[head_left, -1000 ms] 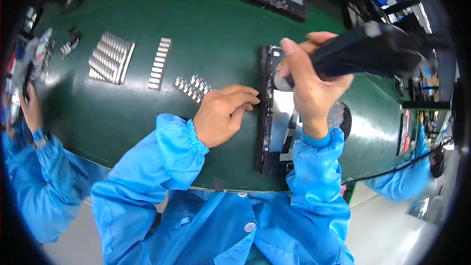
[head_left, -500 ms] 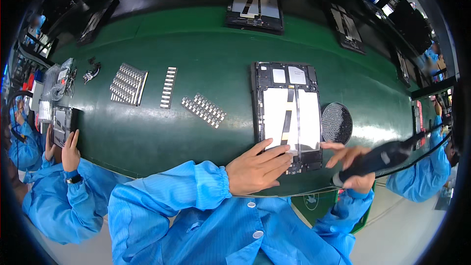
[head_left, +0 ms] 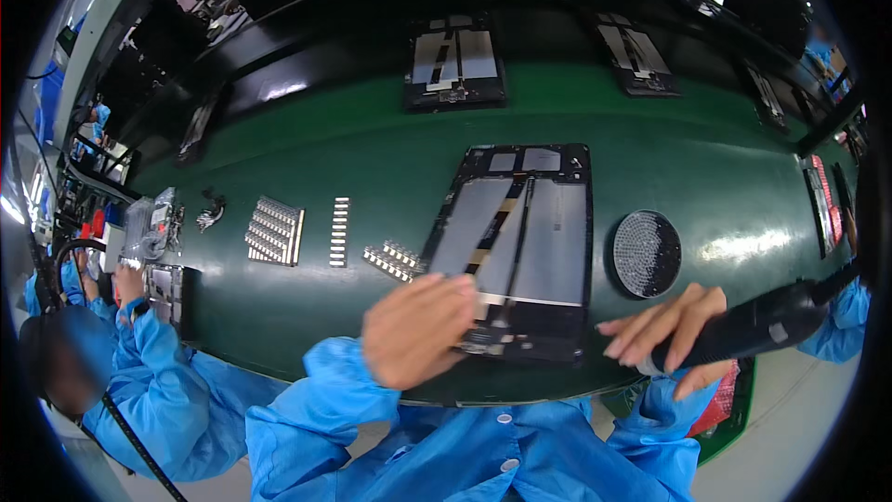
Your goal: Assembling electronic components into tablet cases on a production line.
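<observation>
A tablet (head_left: 534, 242) with its back off lies on the green bench in front of me, two grey battery cells and dark ribbon cables showing. My left hand (head_left: 418, 330) is over its lower left corner, fingers stretched out and slightly blurred; whether it presses on the tablet I cannot tell. Beside the tablet's lower right corner, my right hand (head_left: 683, 330) holds a black electric screwdriver (head_left: 757, 323) slantwise in the palm. That hand's fingers point toward the tablet, apart from it. A round dark dish (head_left: 647, 254) of small parts stands right of the tablet.
Left of the tablet lie sheets of small silver pieces (head_left: 275, 232) and a narrow strip (head_left: 339, 232). More opened tablets (head_left: 455, 63) rest along the far side. A co-worker (head_left: 139, 400) sits at the left with another device (head_left: 167, 293). A cord trails from the screwdriver.
My left hand has moved left, from the tablet's lower middle to its lower left corner. The tablet now sits at a different angle. My right hand has drawn away from its edge. The view has shifted.
</observation>
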The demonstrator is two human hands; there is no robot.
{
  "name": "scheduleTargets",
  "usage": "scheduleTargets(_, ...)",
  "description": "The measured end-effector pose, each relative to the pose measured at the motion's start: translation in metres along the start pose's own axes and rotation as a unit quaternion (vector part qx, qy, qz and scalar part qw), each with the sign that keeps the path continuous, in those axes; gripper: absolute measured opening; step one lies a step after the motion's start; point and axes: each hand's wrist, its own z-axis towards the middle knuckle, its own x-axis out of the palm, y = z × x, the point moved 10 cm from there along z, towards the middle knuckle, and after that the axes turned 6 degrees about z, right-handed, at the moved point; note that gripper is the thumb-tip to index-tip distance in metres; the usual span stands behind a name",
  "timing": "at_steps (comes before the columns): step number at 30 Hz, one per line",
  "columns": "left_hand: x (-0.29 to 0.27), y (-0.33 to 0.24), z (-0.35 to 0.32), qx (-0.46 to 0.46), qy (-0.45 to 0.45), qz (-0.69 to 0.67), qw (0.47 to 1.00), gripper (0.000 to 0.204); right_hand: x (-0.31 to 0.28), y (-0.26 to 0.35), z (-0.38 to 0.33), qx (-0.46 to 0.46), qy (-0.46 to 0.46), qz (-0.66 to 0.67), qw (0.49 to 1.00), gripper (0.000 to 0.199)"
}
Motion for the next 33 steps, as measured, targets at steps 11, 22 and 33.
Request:
scheduleTargets(11, -0.069, 0.181, 0.006, -0.109, -0.005, 0.221, 0.969, 0.053, -0.051, -0.052, 0.012, -0.018, -0.211, 0.061, 0.975, 0.069)
scheduleTargets(22, 0.045, 0.283, 0.032, -0.206, 0.28, 0.318, 0.882, 0.059, -0.063, -0.051, 0.001, -0.028, -0.267, 0.076, 0.96, 0.051)
scheduleTargets(33, 0.123, 0.323, 0.095, -0.201, 0.331, 0.111, 0.915, 0.098, -0.068, -0.053, 0.001, 0.085, -0.278, 0.011, 0.957, 0.045)
